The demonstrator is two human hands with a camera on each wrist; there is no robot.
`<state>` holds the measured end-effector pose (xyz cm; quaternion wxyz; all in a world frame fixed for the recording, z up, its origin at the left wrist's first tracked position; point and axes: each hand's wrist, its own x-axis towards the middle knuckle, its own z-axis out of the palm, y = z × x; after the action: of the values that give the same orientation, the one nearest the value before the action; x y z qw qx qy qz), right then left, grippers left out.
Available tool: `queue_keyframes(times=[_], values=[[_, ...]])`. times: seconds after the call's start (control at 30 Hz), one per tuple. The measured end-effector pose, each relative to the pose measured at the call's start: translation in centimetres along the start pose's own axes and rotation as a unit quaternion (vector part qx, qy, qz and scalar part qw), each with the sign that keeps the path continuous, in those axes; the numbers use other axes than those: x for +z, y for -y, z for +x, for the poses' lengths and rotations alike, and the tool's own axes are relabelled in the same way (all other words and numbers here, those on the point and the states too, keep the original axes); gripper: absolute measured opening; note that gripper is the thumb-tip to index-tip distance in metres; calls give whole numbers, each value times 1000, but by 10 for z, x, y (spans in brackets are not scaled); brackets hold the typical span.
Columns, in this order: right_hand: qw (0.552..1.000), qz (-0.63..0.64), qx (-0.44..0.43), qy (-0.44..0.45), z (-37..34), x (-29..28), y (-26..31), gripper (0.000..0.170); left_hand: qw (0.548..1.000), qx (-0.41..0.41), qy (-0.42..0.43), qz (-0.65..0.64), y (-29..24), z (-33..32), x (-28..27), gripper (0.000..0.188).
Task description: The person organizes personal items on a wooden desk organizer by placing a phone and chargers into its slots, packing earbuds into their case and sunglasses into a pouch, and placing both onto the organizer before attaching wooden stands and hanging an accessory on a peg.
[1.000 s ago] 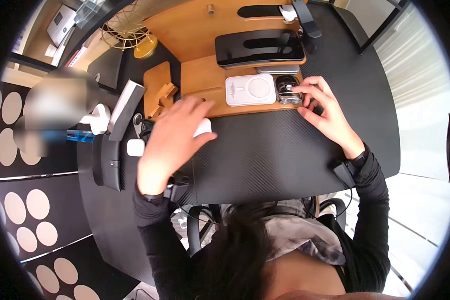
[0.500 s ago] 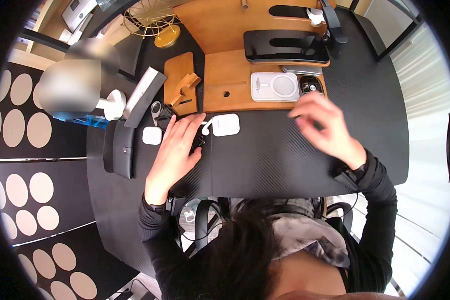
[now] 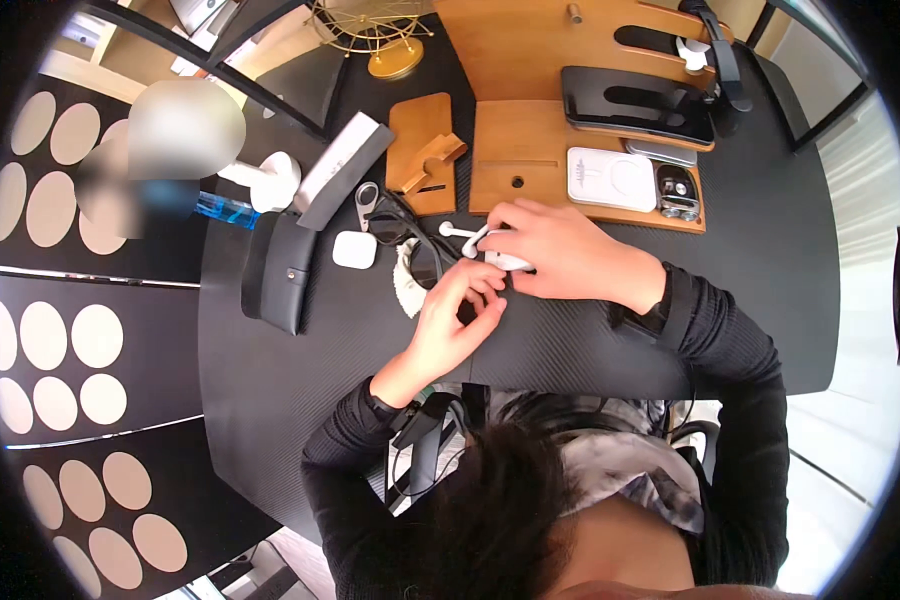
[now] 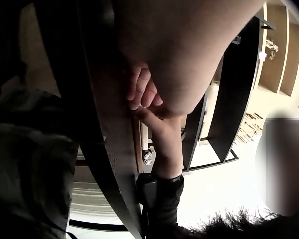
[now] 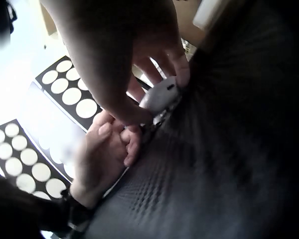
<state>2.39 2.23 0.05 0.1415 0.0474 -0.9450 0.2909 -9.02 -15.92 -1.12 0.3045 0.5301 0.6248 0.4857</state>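
My right hand reaches in from the right and grips a white rounded earbud case low over the black desk, with its small port slot showing in the right wrist view. In the head view its fingers hide most of the case. A white earbud lies just beyond the fingertips. Beside the case, my left hand has loosely curled fingers, with the fingertips close to the right hand and nothing visible held. Dark sunglasses and a white cloth lie just left of the hands.
A second white case, a black glasses pouch and a long box stand left. Behind are a wooden holder and a wooden organizer carrying a white charger and a dark shaver-like gadget.
My right hand has left the organizer's dark gadget and moved left onto the earbud case, which lay on the desk before. My left hand has drawn back toward the body, fingers now curled.
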Motion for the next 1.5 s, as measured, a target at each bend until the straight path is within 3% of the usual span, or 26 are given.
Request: queue_keyframes(times=[0.1, 0.17, 0.37, 0.4, 0.47, 0.6, 0.63, 0.7, 0.73, 0.77, 0.83, 0.9, 1.07, 1.27, 1.33, 1.37, 1.43, 1.5], values=[[994, 96, 31, -30, -3, 7, 1, 38, 994, -22, -23, -104, 13, -2, 1, 28], [978, 183, 24, -102, -3, 12, 4, 40, 972, -46, -59, -221, 15, -2, 2, 33], [964, 220, -24, -147, -1, 17, 8, 40, 967, -66, -56, -238, 16, -2, -4, 33], [964, 219, -24, -147, 0, 16, 6, 40, 970, -35, -76, -228, 15, -1, -4, 33], [930, 355, 36, -92, -1, 14, 4, 39, 969, -15, -105, -221, 12, 0, -4, 33], [923, 370, 17, -108, 2, 17, 5, 33, 967, 56, -162, -187, 17, -4, -5, 27], [935, 333, 16, -119, 5, 19, 1, 30, 963, 44, -217, -156, 16, 0, -7, 26], [946, 297, 16, -128, 12, 25, -3, 27, 927, 46, -254, -273, 5, 4, -4, 30], [974, 168, -14, -150, 18, 27, -3, 25, 919, 21, -275, -282, 6, 6, -5, 37], [984, 37, -43, -169, 23, 29, -1, 24, 919, 21, -274, -282, 7, 5, -8, 37], [990, 34, -33, -136, 26, 34, 2, 26, 918, 6, -215, -333, 12, 3, -14, 39], [995, -43, -56, -73, 27, 46, -1, 28, 924, 2, -216, -314, 12, 4, -12, 38], [995, -51, -58, -66, 23, 36, -6, 18, 941, 31, -206, -268, 16, 3, -15, 36], [998, 13, -5, -61, 8, 25, -8, 13, 957, 31, -170, -231, 10, 2, -10, 29], [984, 139, 30, -104, 2, 23, -9, 16, 967, 28, -132, -216, 9, 1, -8, 27], [984, 138, 31, -103, 1, 20, -8, 16, 972, 12, -117, -204, 8, -1, -8, 28], [937, 309, 126, -107, 0, 15, -5, 18, 979, 17, -93, -181, 11, -1, -6, 31], [928, 334, 90, -136, -1, 24, -11, 18, 984, 25, -79, -159, 11, -2, -4, 33]])
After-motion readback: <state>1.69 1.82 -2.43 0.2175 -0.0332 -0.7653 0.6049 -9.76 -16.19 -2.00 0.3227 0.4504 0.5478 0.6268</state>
